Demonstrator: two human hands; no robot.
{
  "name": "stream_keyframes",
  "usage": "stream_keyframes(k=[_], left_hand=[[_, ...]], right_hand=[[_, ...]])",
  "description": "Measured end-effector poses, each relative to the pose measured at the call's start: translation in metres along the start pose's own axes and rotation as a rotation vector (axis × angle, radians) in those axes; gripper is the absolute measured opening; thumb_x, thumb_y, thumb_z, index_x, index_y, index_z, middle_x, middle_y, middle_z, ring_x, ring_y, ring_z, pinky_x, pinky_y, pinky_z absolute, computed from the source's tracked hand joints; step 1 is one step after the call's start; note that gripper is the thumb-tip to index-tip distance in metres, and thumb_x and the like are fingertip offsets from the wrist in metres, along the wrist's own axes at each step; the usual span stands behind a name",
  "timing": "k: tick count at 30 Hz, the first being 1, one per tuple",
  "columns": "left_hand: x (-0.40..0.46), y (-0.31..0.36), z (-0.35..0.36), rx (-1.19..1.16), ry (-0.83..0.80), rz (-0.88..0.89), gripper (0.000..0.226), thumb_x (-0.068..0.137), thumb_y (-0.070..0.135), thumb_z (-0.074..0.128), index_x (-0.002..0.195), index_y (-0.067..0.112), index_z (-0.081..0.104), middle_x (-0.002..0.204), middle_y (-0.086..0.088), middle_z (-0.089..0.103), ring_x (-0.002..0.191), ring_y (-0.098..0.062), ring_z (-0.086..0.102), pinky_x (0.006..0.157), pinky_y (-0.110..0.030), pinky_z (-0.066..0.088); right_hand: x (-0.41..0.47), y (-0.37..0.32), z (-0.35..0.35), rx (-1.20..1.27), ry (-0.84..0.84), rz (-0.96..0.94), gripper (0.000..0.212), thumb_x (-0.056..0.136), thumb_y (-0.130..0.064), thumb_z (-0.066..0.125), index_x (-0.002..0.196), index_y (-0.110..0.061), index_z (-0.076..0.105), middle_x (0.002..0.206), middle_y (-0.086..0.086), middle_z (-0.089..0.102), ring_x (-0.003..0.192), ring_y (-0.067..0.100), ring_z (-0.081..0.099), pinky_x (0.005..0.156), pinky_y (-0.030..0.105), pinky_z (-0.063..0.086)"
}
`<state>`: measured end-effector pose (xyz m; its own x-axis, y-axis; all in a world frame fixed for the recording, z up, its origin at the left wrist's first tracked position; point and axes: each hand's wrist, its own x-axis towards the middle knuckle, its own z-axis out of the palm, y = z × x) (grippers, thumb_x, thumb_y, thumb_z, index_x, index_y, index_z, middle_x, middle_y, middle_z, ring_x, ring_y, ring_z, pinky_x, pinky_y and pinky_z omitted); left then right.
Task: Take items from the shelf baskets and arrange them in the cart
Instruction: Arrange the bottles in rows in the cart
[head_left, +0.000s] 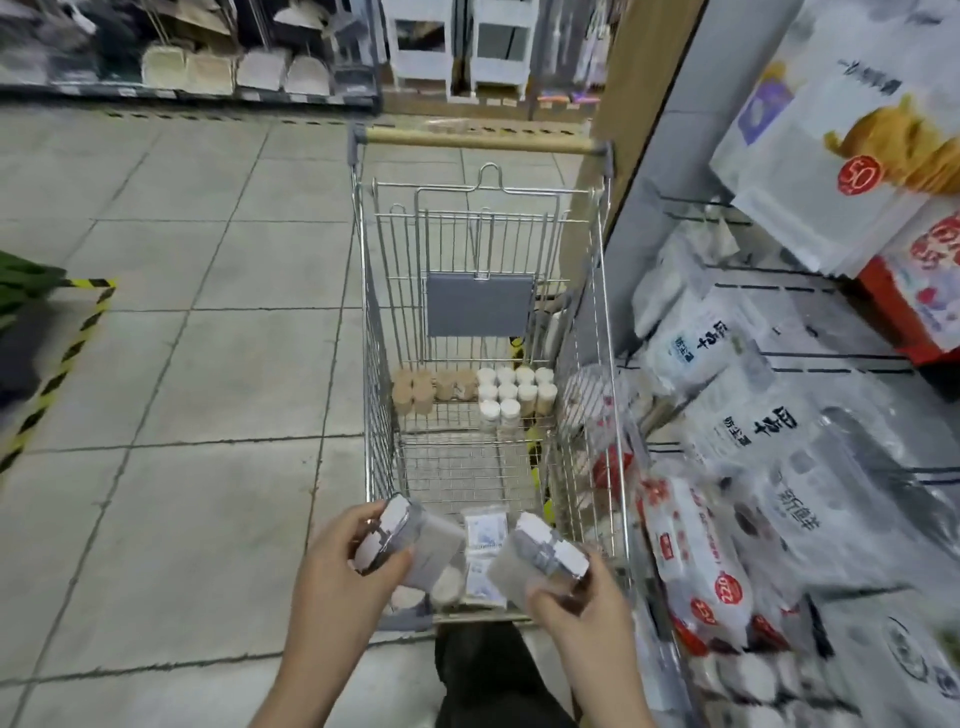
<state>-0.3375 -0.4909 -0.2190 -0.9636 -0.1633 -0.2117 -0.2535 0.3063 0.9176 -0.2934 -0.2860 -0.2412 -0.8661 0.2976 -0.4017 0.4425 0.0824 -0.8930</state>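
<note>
A wire shopping cart with a wooden handle stands in front of me. My left hand grips a clear box of white pads over the cart's near end. My right hand grips a second clear box beside it. Between the two boxes lie flat white packets on the cart floor. At the far end of the cart floor stand several small white-lidded jars and several tan cylinders, set in rows.
Shelf baskets on the right hold plastic-wrapped packs and white bags, close against the cart's right side. Larger bags sit higher up. Tiled floor with yellow-black tape lies to the left. More shelving stands across the aisle.
</note>
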Motion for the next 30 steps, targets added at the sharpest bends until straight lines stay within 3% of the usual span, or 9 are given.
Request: stream_keyframes(k=[5, 8, 11, 16, 19, 21, 24, 26, 30], left_hand=[[0.074, -0.013, 0.032, 0.134, 0.072, -0.095, 0.045, 0.073, 0.009, 0.077, 0.087, 0.046, 0.055, 0.083, 0.016, 0.064, 0.078, 0.012, 0.057, 0.059, -0.009, 0.038], [0.117, -0.026, 0.061, 0.203, 0.069, -0.185, 0.040, 0.076, 0.017, 0.075, 0.107, 0.035, 0.057, 0.095, 0.018, 0.060, 0.082, 0.005, 0.055, 0.064, -0.016, 0.040], [0.158, -0.041, 0.088, 0.245, 0.083, -0.236, 0.038, 0.077, 0.020, 0.073, 0.107, 0.035, 0.056, 0.097, 0.018, 0.060, 0.085, -0.003, 0.058, 0.062, -0.017, 0.040], [0.221, -0.077, 0.121, 0.274, 0.173, -0.372, 0.042, 0.081, 0.022, 0.071, 0.121, 0.021, 0.058, 0.106, 0.009, 0.062, 0.085, -0.007, 0.054, 0.065, -0.024, 0.041], [0.253, -0.099, 0.138, 0.279, 0.223, -0.414, 0.043, 0.086, 0.025, 0.067, 0.126, 0.019, 0.056, 0.117, 0.003, 0.062, 0.086, -0.008, 0.053, 0.063, -0.023, 0.039], [0.270, -0.112, 0.147, 0.286, 0.251, -0.446, 0.044, 0.088, 0.028, 0.065, 0.129, 0.019, 0.054, 0.122, 0.002, 0.061, 0.086, -0.006, 0.050, 0.065, -0.022, 0.038], [0.293, -0.133, 0.160, 0.279, 0.294, -0.489, 0.044, 0.089, 0.029, 0.063, 0.131, 0.018, 0.054, 0.118, 0.000, 0.061, 0.085, -0.007, 0.051, 0.065, -0.023, 0.038], [0.307, -0.146, 0.167, 0.248, 0.328, -0.520, 0.046, 0.088, 0.028, 0.064, 0.132, 0.018, 0.054, 0.120, 0.000, 0.061, 0.087, -0.007, 0.050, 0.063, -0.017, 0.035], [0.333, -0.175, 0.177, 0.262, 0.340, -0.566, 0.043, 0.087, 0.026, 0.065, 0.129, 0.020, 0.056, 0.118, 0.001, 0.063, 0.081, -0.006, 0.052, 0.051, -0.009, 0.027]], right_hand=[[0.093, -0.002, 0.028, -0.059, -0.090, 0.063, 0.046, 0.079, 0.004, 0.067, 0.109, -0.029, 0.056, 0.102, -0.006, 0.066, 0.091, 0.010, 0.065, 0.075, 0.024, 0.051], [0.148, 0.002, 0.047, -0.106, -0.142, 0.098, 0.045, 0.080, 0.004, 0.067, 0.113, -0.026, 0.057, 0.103, -0.007, 0.068, 0.095, 0.009, 0.064, 0.081, 0.024, 0.051], [0.196, 0.014, 0.066, -0.177, -0.172, 0.151, 0.045, 0.080, 0.005, 0.069, 0.118, -0.018, 0.059, 0.102, -0.004, 0.069, 0.098, 0.015, 0.064, 0.090, 0.031, 0.051], [0.269, 0.039, 0.096, -0.217, -0.153, 0.199, 0.043, 0.080, 0.001, 0.069, 0.118, -0.017, 0.061, 0.097, -0.003, 0.070, 0.092, 0.017, 0.065, 0.083, 0.030, 0.051], [0.302, 0.054, 0.115, -0.168, -0.150, 0.209, 0.042, 0.082, 0.003, 0.068, 0.101, -0.033, 0.058, 0.083, -0.014, 0.068, 0.080, 0.003, 0.065, 0.067, 0.017, 0.049], [0.321, 0.065, 0.127, -0.165, -0.161, 0.226, 0.036, 0.083, 0.003, 0.066, 0.091, -0.031, 0.057, 0.081, -0.010, 0.070, 0.069, -0.001, 0.062, 0.059, 0.012, 0.047], [0.349, 0.080, 0.143, -0.166, -0.163, 0.221, 0.028, 0.084, 0.003, 0.065, 0.097, -0.022, 0.059, 0.082, 0.009, 0.067, 0.061, 0.003, 0.059, 0.053, 0.009, 0.044], [0.365, 0.090, 0.155, -0.156, -0.170, 0.205, 0.033, 0.085, 0.002, 0.065, 0.108, -0.021, 0.057, 0.080, 0.004, 0.065, 0.058, -0.004, 0.058, 0.052, 0.006, 0.043], [0.391, 0.110, 0.177, -0.172, -0.198, 0.177, 0.029, 0.084, 0.002, 0.067, 0.103, -0.019, 0.061, 0.078, -0.002, 0.061, 0.060, -0.003, 0.056, 0.056, 0.005, 0.042]])
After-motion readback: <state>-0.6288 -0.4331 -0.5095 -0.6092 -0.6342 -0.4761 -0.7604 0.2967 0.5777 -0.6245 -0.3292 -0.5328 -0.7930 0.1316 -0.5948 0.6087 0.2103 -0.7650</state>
